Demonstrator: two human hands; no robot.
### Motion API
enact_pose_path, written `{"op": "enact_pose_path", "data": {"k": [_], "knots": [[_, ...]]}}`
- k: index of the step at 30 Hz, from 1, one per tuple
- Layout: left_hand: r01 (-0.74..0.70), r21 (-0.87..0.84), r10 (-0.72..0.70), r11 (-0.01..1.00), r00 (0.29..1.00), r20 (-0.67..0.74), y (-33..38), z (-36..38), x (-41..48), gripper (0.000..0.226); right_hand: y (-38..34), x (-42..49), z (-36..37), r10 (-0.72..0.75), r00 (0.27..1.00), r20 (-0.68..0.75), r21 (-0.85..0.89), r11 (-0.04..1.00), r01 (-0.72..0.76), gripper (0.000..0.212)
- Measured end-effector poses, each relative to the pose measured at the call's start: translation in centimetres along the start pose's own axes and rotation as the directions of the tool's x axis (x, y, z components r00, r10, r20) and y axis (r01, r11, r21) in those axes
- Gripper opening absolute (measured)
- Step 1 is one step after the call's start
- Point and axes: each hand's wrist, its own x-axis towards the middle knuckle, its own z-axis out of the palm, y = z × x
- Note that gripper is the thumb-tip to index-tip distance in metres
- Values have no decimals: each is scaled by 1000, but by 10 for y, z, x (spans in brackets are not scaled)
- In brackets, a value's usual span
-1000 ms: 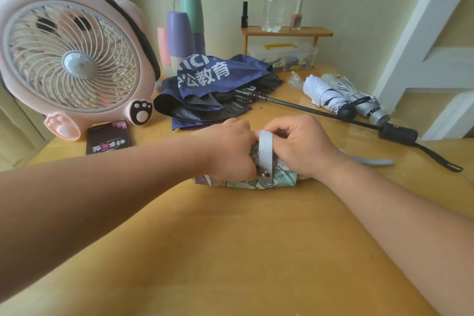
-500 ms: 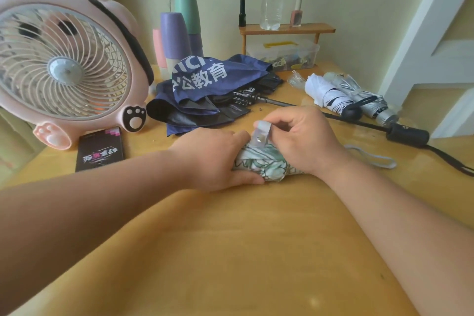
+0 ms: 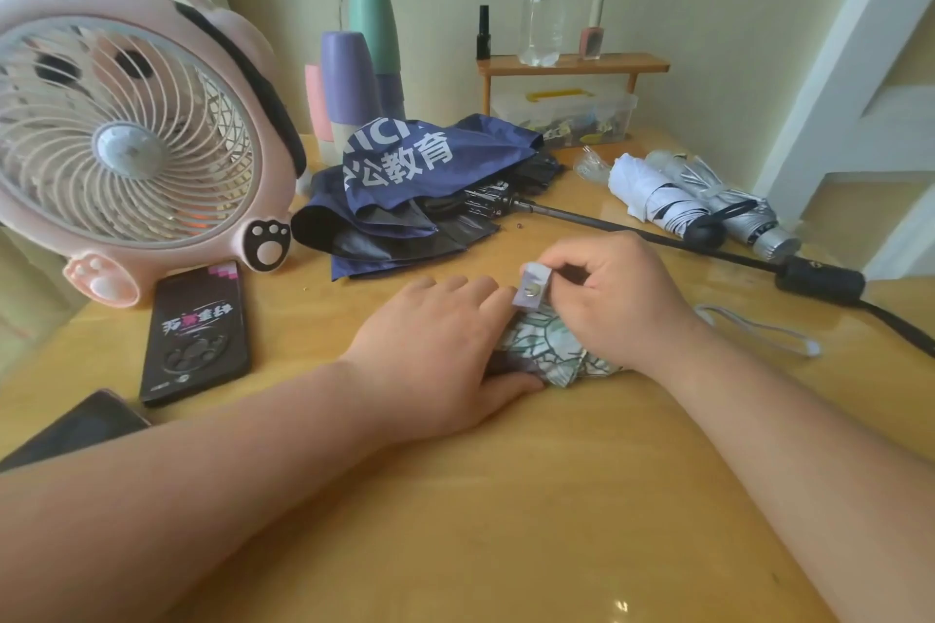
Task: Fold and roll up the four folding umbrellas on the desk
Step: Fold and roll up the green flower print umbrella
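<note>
Your left hand [image 3: 445,344] wrapped round the green leafy umbrella [image 3: 551,352] in the middle of the table [image 3: 506,496], your right hand [image 3: 620,301] pinching its strap [image 3: 532,288], loose blue umbrella [image 3: 405,177] lying near the far edge

Both hands cover most of the green-patterned umbrella [image 3: 549,352]: the left hand [image 3: 435,349] hides its left end and the right hand [image 3: 622,299] hides the other. The strap tab [image 3: 531,288] screens part of the right hand's pinching fingers [image 3: 569,263].

Left of the left hand, a dark flat device [image 3: 76,425] and the pink fan [image 3: 126,142] are cut by the frame edge. Beyond the right hand, the water bottle [image 3: 544,0] loses its cap to the top edge, and the clear box's [image 3: 566,114] contents are too small to tell.
</note>
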Motion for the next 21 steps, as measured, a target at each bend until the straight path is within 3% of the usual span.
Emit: {"op": "enact_pose_path", "data": {"k": [3, 6, 8, 10, 13, 14, 16, 18, 21], "knots": [[49, 80, -50, 996, 999, 10, 12, 4, -4, 57, -2, -3, -1, 10, 1000, -7, -15, 1000, -10, 19], [50, 27, -54, 998, 985, 161, 2, -11, 9, 57, -6, -3, -2, 22, 1000, 12, -38, 999, -21, 16], [63, -156, -7, 986, 942, 335, -7, -25, 21, 52, -9, -4, -6, 83, 996, 41, -63, 995, -80, 16], [168, -378, 39, 910, 876, 481, -16, -36, 29, 39, -9, -6, -9, 172, 982, 75, -66, 984, -167, 16], [327, -549, 40, 769, 833, 552, -20, -35, 34, 27, -7, -6, -8, 245, 964, 108, -22, 970, -244, 17], [296, -567, 36, 769, 865, 500, -20, -32, 34, 28, -7, -4, -7, 251, 961, 113, -11, 968, -252, 17], [76, -517, 54, 853, 971, 232, -23, -26, 34, 32, -5, 0, -7, 267, 956, 119, -6, 963, -268, 21], [-90, -398, 84, 913, 996, -33, -25, -23, 30, 40, -4, 4, -7, 279, 953, 117, -7, 960, -281, 30], [-71, -307, 27, 949, 989, -147, -6, -23, 14, 34, -4, 5, -9, 271, 953, 136, 17, 961, -276, 32]]}}
